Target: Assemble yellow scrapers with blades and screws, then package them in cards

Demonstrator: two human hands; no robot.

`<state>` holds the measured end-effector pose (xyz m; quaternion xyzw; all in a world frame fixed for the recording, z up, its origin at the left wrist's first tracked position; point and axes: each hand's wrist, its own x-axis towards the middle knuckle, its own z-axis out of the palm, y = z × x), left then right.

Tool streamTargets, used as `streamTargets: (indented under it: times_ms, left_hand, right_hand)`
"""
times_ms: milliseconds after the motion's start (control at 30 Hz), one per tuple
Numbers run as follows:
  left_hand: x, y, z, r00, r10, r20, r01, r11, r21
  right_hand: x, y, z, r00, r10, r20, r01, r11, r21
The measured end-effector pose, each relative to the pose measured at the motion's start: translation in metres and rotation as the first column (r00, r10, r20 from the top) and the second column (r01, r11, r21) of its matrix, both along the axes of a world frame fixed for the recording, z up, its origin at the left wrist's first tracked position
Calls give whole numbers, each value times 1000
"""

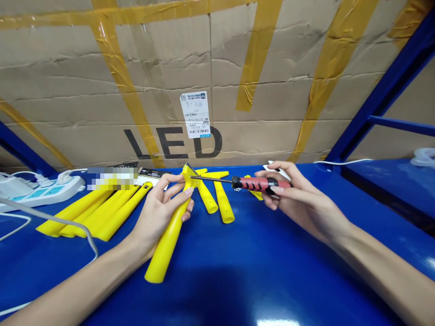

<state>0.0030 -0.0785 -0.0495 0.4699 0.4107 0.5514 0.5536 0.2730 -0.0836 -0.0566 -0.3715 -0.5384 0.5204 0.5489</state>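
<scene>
My left hand (pixel 170 199) is closed around the neck of a yellow plastic scraper (pixel 166 246). Its hollow handle slants down toward me, and a thin dark blade edge shows at its head. In my right hand (pixel 288 190) is a screwdriver (pixel 253 184) with a red and black handle, held level with the shaft pointing left. The shaft's tip meets the scraper's head; whether it sits in a screw is too small to tell. Behind the scraper, two more yellow handles (pixel 224 203) lie on the blue table (pixel 217 271).
Several yellow handles with packaging cards (pixel 98 213) lie at the left. Beyond them sits a white power strip (pixel 50 190) with plugs and cables. Small yellow pieces (pixel 256 194) lie near my right hand. A large taped cardboard box (pixel 163 77) stands behind, beside a blue metal frame (pixel 367 104).
</scene>
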Motion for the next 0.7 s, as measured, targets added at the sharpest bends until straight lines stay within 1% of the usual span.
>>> streamTargets:
  times_ms: [67, 133, 200, 233, 300, 367, 433, 467, 533, 600, 667, 700]
  left_hand:
    - [0, 1, -1, 1000, 1, 3, -1, 1000, 3]
    - [0, 0, -2, 1000, -4, 1, 4, 1000, 4]
    - [0, -2, -2, 1000, -7, -3, 7, 1000, -2]
    - [1, -2, -1, 1000, -8, -5, 8, 1000, -1]
    - [1, -3, 2, 1000, -4, -10, 4, 1000, 12]
    - [0, -3, 6, 1000, 3, -13, -3, 1000, 29]
    - [0, -3, 8, 1000, 10, -14, -10, 999, 31]
    - [0, -2, 8, 1000, 11, -13, -11, 1000, 28]
    - [0, -3, 7, 1000, 12, -9, -12, 1000, 25]
    - [0, -3, 4, 1000, 2, -9, -2, 1000, 16]
    - [0, -4, 2, 1000, -9, -11, 9, 1000, 13]
    - [0, -4, 1, 1000, -12, -12, 13, 1000, 10]
  right_hand:
    - [0, -1, 1, 999, -2, 32, 0, 998, 70]
    - [-1, 1, -2, 988, -71, 135, 54, 991, 120]
    - [-3, 2, -4, 967, -137, 215, 113, 986, 123]
    - [-3, 2, -5, 962, -152, 226, 131, 986, 104]
    - [-3, 2, -3, 980, -116, 164, 111, 993, 43]
    - [-3, 0, 1, 999, -30, 33, 30, 1000, 2]
    - [-2, -2, 4, 999, 34, -36, -34, 999, -3]
    - [-1, -2, 4, 999, 41, -32, -40, 999, 10]
    - [-1, 0, 2, 999, -3, 39, 1, 999, 44]
    - [-2, 2, -2, 989, -80, 122, 72, 995, 70]
    - [-2, 3, -4, 977, -135, 163, 128, 990, 56]
    - [-2, 3, -4, 979, -136, 150, 133, 991, 29]
